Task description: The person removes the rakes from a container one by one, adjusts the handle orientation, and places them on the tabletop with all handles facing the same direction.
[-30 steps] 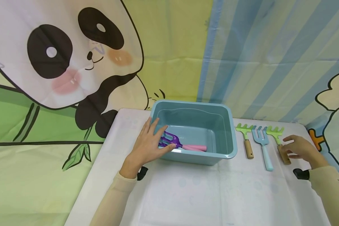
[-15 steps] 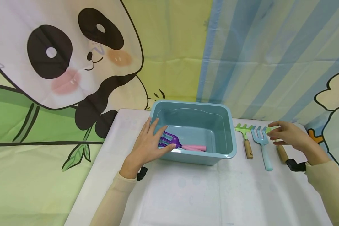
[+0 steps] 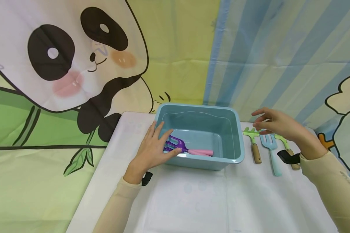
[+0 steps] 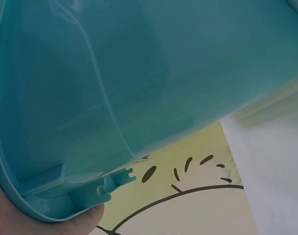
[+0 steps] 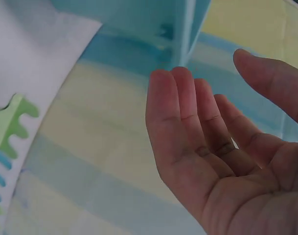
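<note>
A blue-green plastic bin stands at the back of the table. My left hand rests with spread fingers at its near-left corner; the left wrist view shows skin against the outside of the bin's rim. Inside lies a purple garden fork with pink handle parts. My right hand is raised over the table's back edge, fingers loosely extended, holding nothing. Below it are a blue hand fork and a green hand rake, both partly covered. Another green rake lies closer to the bin.
A white cloth covers the table. Behind it hangs a printed backdrop with a panda and stripes. Black wrist-camera mounts jut from under both wrists.
My right hand has moved left and up, from beside the rightmost rake's handle to above the blue fork. My left hand and the bin have stayed put.
</note>
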`<state>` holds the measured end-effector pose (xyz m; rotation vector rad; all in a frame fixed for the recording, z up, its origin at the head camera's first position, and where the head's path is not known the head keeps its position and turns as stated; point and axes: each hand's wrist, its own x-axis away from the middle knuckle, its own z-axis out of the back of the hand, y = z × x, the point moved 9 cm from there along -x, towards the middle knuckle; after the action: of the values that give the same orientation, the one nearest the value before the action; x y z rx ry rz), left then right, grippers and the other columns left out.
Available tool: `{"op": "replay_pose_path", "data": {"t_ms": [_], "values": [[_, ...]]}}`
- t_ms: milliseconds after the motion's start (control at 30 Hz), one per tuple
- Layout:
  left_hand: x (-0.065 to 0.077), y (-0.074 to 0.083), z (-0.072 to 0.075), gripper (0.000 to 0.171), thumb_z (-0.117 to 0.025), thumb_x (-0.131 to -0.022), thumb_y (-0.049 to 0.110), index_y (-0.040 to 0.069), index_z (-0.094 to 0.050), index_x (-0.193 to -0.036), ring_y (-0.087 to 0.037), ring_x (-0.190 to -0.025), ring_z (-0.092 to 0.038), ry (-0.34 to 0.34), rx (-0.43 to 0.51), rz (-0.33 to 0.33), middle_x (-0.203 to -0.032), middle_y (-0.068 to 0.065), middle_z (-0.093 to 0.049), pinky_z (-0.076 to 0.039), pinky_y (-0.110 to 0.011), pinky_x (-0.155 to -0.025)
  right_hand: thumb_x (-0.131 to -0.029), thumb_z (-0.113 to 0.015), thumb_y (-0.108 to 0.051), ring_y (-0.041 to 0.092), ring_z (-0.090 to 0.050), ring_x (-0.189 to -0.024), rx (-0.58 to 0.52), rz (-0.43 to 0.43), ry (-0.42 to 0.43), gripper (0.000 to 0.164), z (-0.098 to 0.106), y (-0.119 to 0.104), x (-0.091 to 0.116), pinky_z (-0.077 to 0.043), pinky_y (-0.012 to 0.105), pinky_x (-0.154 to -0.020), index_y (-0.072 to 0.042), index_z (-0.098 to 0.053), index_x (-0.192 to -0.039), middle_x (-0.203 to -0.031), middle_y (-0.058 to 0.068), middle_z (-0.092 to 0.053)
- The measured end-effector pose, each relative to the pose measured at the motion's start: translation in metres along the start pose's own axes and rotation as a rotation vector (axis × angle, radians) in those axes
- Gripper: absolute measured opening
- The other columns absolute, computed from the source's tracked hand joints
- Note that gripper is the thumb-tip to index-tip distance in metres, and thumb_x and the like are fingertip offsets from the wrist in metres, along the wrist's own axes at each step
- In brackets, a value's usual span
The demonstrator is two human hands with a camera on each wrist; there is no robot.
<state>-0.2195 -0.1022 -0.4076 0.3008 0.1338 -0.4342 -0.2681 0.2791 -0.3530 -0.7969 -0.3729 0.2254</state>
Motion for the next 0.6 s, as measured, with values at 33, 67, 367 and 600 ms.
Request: {"op": "replay_pose_path", "data": {"t_ms": [33,67,367,600], "values": [[0.000,0.000,0.000,0.095,-0.037,-0.085,0.085,0.018,-0.046,-0.151,-0.040,-0.151,0.001,-0.001,0.002,0.001,-0.162,-0.018,-0.022,-0.007,-0.054,-0.119,-0.103,-0.058,-0.025,0.029,-0.067,-0.099,-0.001,0.004,-0.010,0.051,-0.002,-0.008,-0.002,-0.058,0.038,-0.081,-0.002,-0.040,-0.145,-0.125,0.023,-0.055],[0.000,0.000,0.000,0.095,-0.037,-0.085,0.085,0.018,-0.046,-0.152,-0.040,-0.151,0.001,-0.003,0.002,0.002,-0.162,-0.018,-0.022,-0.006,-0.054,-0.119,-0.103,-0.059,-0.025,0.029,-0.067,-0.100,-0.005,0.007,-0.020,0.052,-0.004,-0.015,-0.004,-0.058,0.039,-0.082,-0.002,-0.040,-0.145,-0.126,0.023,-0.055],[0.000,-0.002,-0.001,0.096,-0.035,-0.085,0.086,0.019,-0.046,-0.152,-0.040,-0.151,0.000,-0.007,-0.007,0.014,-0.162,-0.018,-0.022,-0.009,-0.056,-0.118,-0.101,-0.061,-0.018,0.032,-0.064,-0.108,-0.056,0.099,-0.106,0.049,-0.031,-0.077,-0.036,-0.056,0.043,-0.086,-0.002,-0.044,-0.144,-0.129,0.021,-0.056],[-0.001,-0.002,-0.001,0.096,-0.034,-0.084,0.087,0.019,-0.045,-0.152,-0.040,-0.151,0.000,-0.013,-0.014,0.014,-0.162,-0.018,-0.022,-0.008,-0.056,-0.119,-0.100,-0.063,-0.014,0.029,-0.065,-0.103,-0.087,0.133,-0.163,0.043,-0.059,-0.103,-0.066,-0.056,0.045,-0.085,-0.003,-0.050,-0.140,-0.121,0.019,-0.059]]}}
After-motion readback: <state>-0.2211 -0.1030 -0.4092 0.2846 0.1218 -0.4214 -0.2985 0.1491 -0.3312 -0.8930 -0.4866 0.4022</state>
